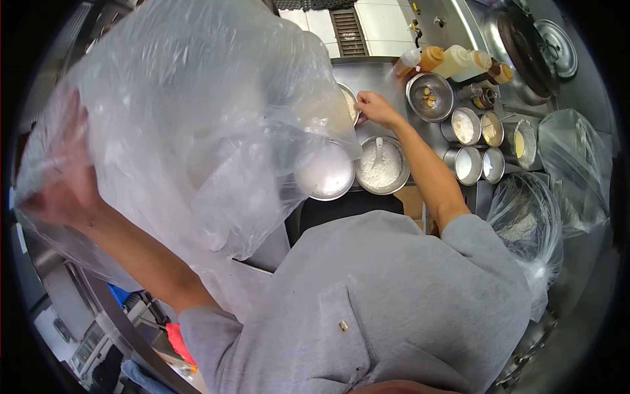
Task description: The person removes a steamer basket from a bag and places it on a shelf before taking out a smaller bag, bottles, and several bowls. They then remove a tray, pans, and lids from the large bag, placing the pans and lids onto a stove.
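Note:
A large clear plastic bag [197, 98] billows over the left half of the view. Behind its film, my left hand [65, 171] is raised at the far left with its fingers spread against the plastic. My right hand [374, 108] pinches at the right rim of a bowl of pale powder [350, 105], beside the bag's edge; what lies between the fingers is too small to make out. Just below stands a bowl of white flour-like powder [387, 171] with a white spoon [378, 151] in it. Left of that, a bowl of white powder [326, 172] is partly under the plastic.
A steel bowl [420, 88] with small brown pieces stands right of my right hand. Squeeze bottles [453, 60] line the back. Several metal tins [466, 128] hold powders. Two plastic bags [525, 223] lie at the right. A pot with a dark lid [525, 52] is at the upper right.

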